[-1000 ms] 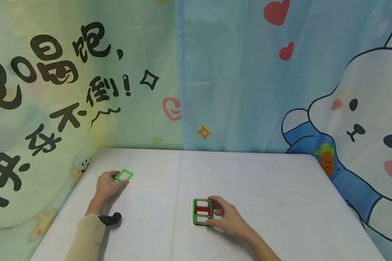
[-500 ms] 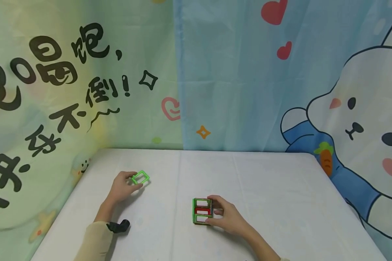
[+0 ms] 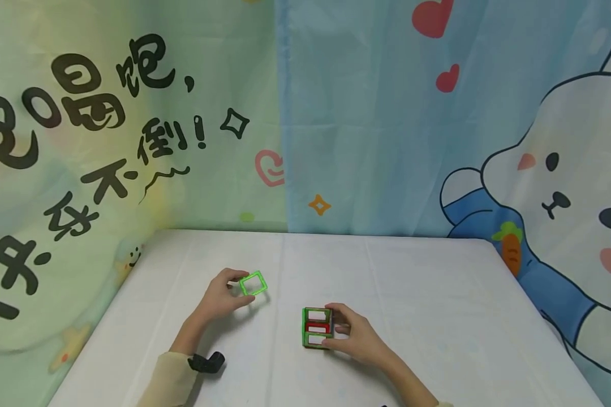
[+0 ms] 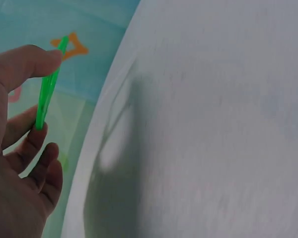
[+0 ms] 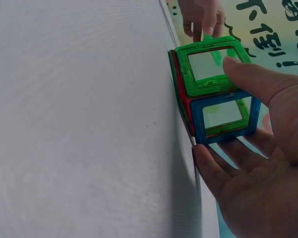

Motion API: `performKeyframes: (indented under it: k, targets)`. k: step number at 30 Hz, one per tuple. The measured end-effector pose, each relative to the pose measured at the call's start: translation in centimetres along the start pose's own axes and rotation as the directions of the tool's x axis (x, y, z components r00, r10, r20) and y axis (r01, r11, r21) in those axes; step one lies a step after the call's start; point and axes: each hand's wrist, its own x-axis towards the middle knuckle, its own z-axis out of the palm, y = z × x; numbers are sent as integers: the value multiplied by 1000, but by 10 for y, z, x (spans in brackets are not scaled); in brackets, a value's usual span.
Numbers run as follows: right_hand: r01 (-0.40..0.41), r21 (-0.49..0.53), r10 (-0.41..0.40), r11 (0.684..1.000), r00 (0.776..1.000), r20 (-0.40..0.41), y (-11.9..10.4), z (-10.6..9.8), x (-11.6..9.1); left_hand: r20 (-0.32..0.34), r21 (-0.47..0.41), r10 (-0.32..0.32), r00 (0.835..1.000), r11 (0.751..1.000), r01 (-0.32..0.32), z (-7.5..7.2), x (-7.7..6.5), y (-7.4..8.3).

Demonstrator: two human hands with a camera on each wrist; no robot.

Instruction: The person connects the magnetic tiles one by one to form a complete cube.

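My left hand [image 3: 223, 297] pinches a green square magnetic tile [image 4: 48, 94] by its opposite edges, between thumb and fingers. In the left wrist view the tile is seen almost edge-on, held off the white surface. Right of it in the head view, my right hand [image 3: 358, 337] grips a block built of magnetic tiles [image 5: 192, 99], thumb on one side and fingers on the other. Green, red and blue frames show on this block, which stands at the white tabletop. A gap separates the loose tile from the block. My right palm and fingers partly cover the block's far side.
A white cloth covers the table [image 3: 427, 305]. Behind it hangs a printed curtain [image 3: 356, 124] with hearts, lettering and a white cartoon animal. A black strap device [image 3: 207, 362] sits on my left wrist.
My left hand has moved right and slightly nearer with the green tile, closer to the block. My right hand and the block have stayed in place.
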Motion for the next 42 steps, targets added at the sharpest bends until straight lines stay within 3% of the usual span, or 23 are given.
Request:
performKeyframes:
  k: [8, 20, 25, 42]
  targets:
    - [-21, -22, 20, 1000, 1000, -7, 3, 0, -2, 130, -120, 115, 985, 988, -99, 16, -1, 28]
    - [-43, -12, 42, 999, 999, -16, 0, -2, -2, 218, -149, 231, 948, 968, -202, 38, 4, 57]
    - [-12, 5, 12, 1000, 1000, -13, -1, -3, -3, 247, -159, 254, 935, 963, -220, 45, 5, 65]
    - [-21, -35, 22, 999, 1000, 4, 1, -2, -4, 380, -122, 268, 886, 963, -239, 63, 2, 82]
